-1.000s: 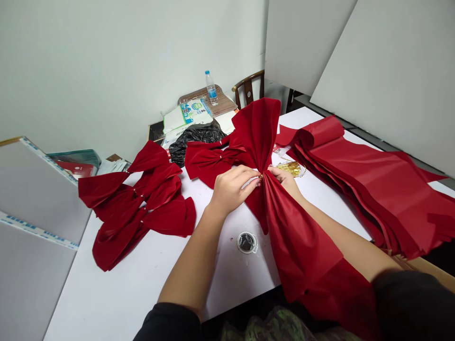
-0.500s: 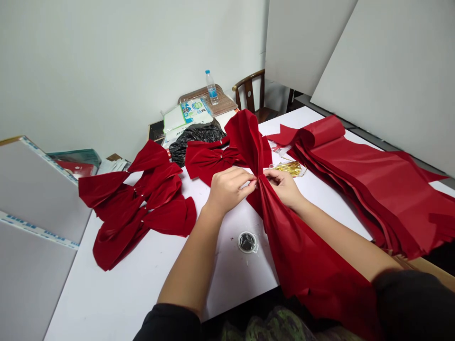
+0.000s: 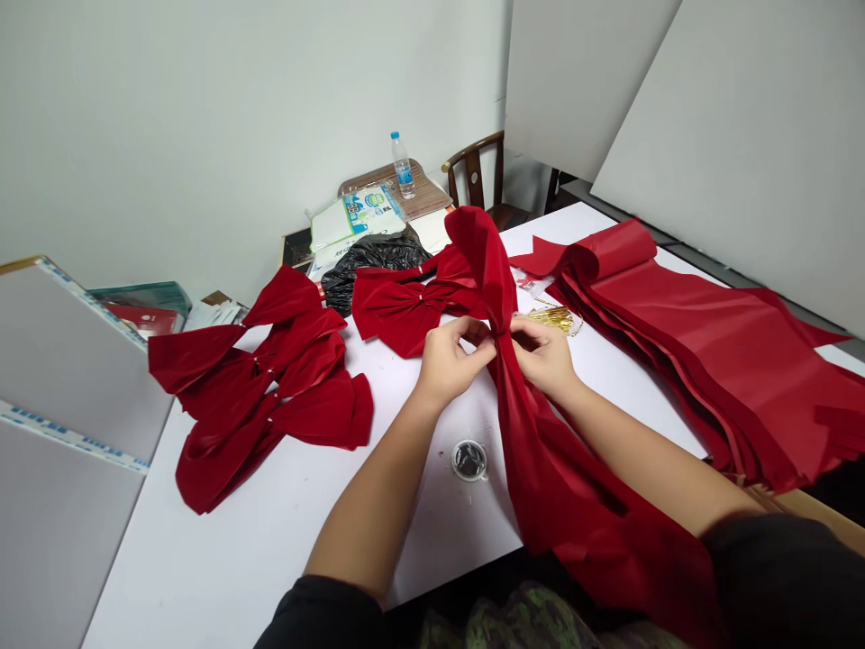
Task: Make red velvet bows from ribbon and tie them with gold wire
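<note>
Both hands meet at the gathered waist of a long red cloth [image 3: 541, 460]. My left hand [image 3: 454, 361] is closed on the pinched part from the left, thumb and forefinger together. My right hand [image 3: 546, 359] grips the same gather from the right, its fingertips partly behind the cloth. Above the hands the cloth stands up in a folded loop; below, it widens and hangs over the table edge onto the lap. Red bows [image 3: 270, 370] with small pale ties at their middles lie overlapped at left. More bows [image 3: 405, 306] lie just behind my left hand.
A stack of red cloth [image 3: 709, 333] covers the right side of the white table [image 3: 257, 541]. Gold ties [image 3: 555, 319] lie behind my right hand. A round black inset [image 3: 468, 461] sits near the front. Farther back are a black plastic bag [image 3: 368, 257], a water bottle [image 3: 403, 169] and a chair [image 3: 475, 176].
My left hand has moved slightly right, and the grip on the gather has shifted. The upper loop has swung right and turned, and the lower cloth has folded differently.
</note>
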`<state>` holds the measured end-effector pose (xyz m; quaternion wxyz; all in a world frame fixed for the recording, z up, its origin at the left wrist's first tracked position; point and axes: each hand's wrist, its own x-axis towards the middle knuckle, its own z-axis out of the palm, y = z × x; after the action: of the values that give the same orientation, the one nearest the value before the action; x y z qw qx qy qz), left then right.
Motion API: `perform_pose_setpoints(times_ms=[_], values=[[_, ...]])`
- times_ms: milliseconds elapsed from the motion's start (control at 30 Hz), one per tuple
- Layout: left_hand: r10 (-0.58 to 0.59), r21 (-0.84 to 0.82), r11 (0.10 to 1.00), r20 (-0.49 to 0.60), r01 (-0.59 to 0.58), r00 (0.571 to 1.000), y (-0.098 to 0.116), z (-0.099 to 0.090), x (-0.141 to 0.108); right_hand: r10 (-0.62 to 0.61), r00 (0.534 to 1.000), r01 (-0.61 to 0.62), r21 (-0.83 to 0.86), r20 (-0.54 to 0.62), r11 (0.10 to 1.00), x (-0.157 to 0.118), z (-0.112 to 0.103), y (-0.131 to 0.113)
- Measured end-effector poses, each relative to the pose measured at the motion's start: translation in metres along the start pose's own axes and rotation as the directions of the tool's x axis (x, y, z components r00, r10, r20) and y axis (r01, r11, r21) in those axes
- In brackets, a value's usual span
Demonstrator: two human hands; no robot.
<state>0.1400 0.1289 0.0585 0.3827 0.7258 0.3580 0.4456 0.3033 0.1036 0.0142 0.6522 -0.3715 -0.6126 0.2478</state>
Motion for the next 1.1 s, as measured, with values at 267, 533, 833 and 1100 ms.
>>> perform_pose_setpoints(times_ms=[267, 533, 833, 1100], values=[[-0.560, -0.367, 0.685, 0.288, 0.630, 0.777, 0.000, -0.003, 0.004, -0.128, 0.990, 0.133, -0.091, 0.058, 0.987, 0.001, -0.004, 0.000], [-0.476, -0.280, 0.774, 0.334, 0.568, 0.814, 0.013, -0.020, 0.009, 0.230, 0.968, -0.246, 0.216, 0.099, 0.945, 0.005, 0.000, -0.003], [-0.370, -0.263, 0.785, 0.526, 0.561, 0.765, 0.004, -0.031, 0.005, 0.392, 0.795, -0.581, 0.394, 0.462, 0.712, -0.002, 0.006, -0.006], [-0.325, -0.314, 0.823, 0.424, 0.474, 0.845, 0.005, -0.026, 0.006, 0.352, 0.784, -0.573, 0.380, 0.510, 0.726, -0.006, 0.006, -0.008]])
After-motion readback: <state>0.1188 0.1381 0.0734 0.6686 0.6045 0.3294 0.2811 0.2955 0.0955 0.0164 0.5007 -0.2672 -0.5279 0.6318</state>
